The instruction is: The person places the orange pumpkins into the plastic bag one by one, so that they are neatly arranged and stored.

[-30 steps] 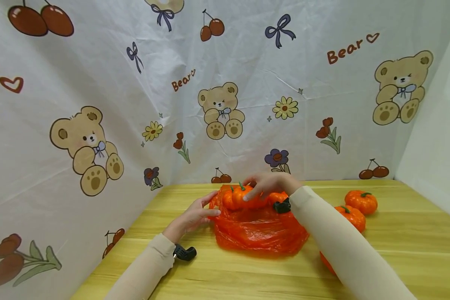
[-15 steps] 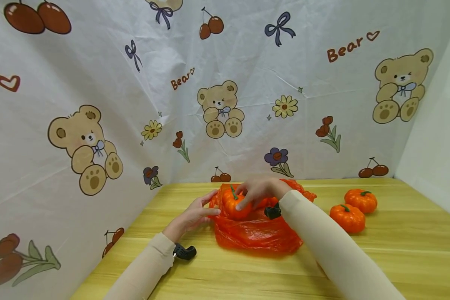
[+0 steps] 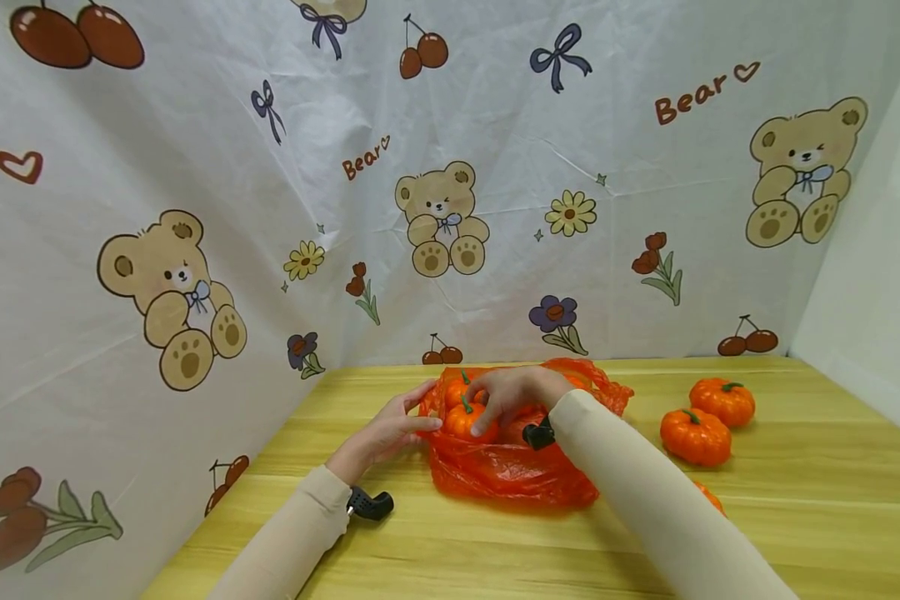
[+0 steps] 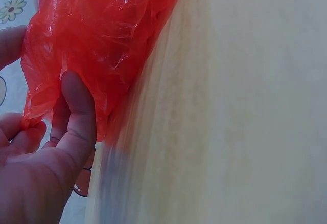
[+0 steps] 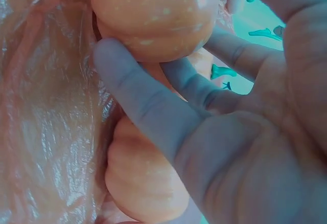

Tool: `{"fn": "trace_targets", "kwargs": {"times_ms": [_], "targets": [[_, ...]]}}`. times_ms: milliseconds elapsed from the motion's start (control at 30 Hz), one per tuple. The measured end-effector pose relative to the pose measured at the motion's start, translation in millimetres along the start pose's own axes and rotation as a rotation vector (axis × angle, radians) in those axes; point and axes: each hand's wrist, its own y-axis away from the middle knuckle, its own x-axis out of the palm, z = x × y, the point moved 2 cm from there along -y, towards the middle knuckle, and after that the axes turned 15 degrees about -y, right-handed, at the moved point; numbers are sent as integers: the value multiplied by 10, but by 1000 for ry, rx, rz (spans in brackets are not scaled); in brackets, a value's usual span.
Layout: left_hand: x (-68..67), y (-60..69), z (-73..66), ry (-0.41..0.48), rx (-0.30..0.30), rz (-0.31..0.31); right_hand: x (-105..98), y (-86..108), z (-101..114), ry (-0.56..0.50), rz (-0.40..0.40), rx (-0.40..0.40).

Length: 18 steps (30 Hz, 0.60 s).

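A red plastic bag (image 3: 513, 475) lies on the table with its mouth facing up and small orange pumpkins inside. My left hand (image 3: 386, 429) grips the bag's left edge; in the left wrist view the fingers pinch the thin red film. Inside the mouth, my right hand (image 3: 506, 396) holds a pumpkin (image 3: 461, 423) with a green stem, thumb on its near side. Another pumpkin (image 3: 457, 392) sits just behind it. The right wrist view shows the held pumpkin (image 5: 158, 19) between the fingers, with a second one (image 5: 145, 173) below.
To the right of the bag stand two pumpkins (image 3: 696, 437) (image 3: 722, 402) close together. A further pumpkin (image 3: 710, 497) is mostly hidden by the right sleeve. A printed white curtain (image 3: 495, 125) hangs behind the wooden table (image 3: 420, 550).
The right hand has lowered the pumpkin into the bag's left part, moving down and slightly left. The left hand stays at the bag's edge.
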Motion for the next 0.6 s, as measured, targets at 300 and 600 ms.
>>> {"fn": "trace_targets", "kwargs": {"times_ms": [300, 600], "targets": [[1, -4, -13, -4, 3, 4, 61, 35, 35, 120, -22, -16], [0, -5, -8, -7, 1, 5, -55, 48, 45, 67, -4, -37]]}}
